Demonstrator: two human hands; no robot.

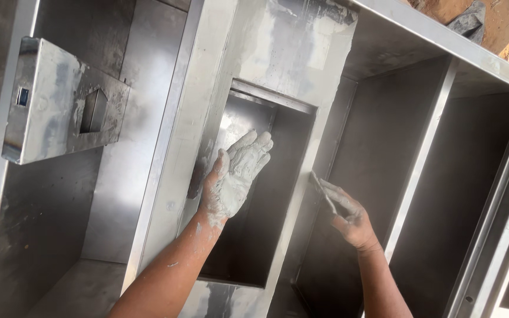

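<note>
At the far left a small metal box (66, 100) with a cut-out window is fixed to the side of a large steel cabinet (166, 147); its face has dull grey smears. Next to the right comes a wide vertical panel (278, 41), also streaked with pale grey paste, and below it a deep rectangular recess (254, 224). The left hand (234, 176) is inside this recess, open wide with the fingers spread flat, and the palm seems to press on the inner left wall; the hand is fully covered with the grey paste and holds nothing that can be seen. The wall under it looks lighter and cloudy, while the back and the bottom of the recess are darker and look untouched. Further right, the right hand (346, 212) is at the right edge of the recess frame, fingers narrow and pinched on a thin flat piece (320, 188), maybe a small scraper or a strip; it cannot be told for sure. To the right of it the open compartments (443, 194) are plain dark steel with no smears. As a judgement, the coating is done on the left parts and top panel, partly in the recess, and the right side remains.
</note>
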